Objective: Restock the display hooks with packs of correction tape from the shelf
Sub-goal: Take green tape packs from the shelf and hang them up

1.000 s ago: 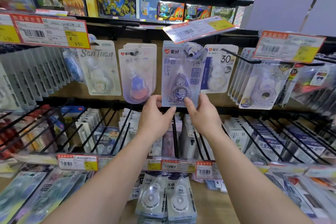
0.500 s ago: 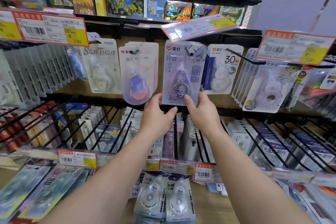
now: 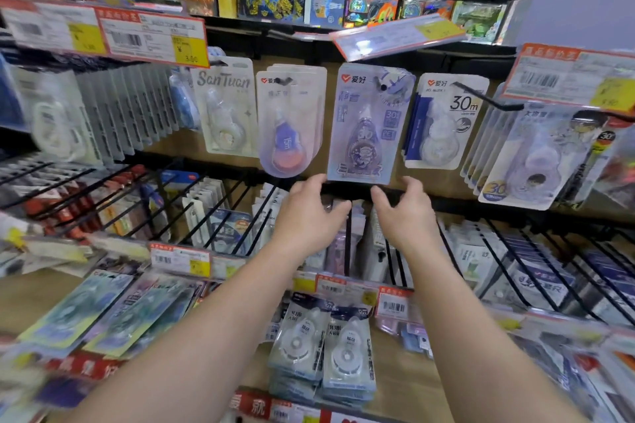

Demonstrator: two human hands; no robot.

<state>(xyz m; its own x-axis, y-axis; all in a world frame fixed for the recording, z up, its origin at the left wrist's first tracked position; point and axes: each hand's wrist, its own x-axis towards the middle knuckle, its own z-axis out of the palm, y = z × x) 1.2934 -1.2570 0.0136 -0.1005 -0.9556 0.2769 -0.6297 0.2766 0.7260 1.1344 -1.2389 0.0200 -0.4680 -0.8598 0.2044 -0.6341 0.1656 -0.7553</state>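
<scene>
The purple pack (image 3: 366,124) hangs from its hook (image 3: 382,86), so both hands, left (image 3: 309,216) and right (image 3: 405,216), sit just beneath it with loosely spread fingers, gripping nothing.

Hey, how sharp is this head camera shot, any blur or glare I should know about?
Head view: centre fairly sharp, the purple correction tape pack readable above both hands; left price tags and lower corners smeared by motion blur; wide-angle bending at the edges; glare on the tilted tag.
</scene>
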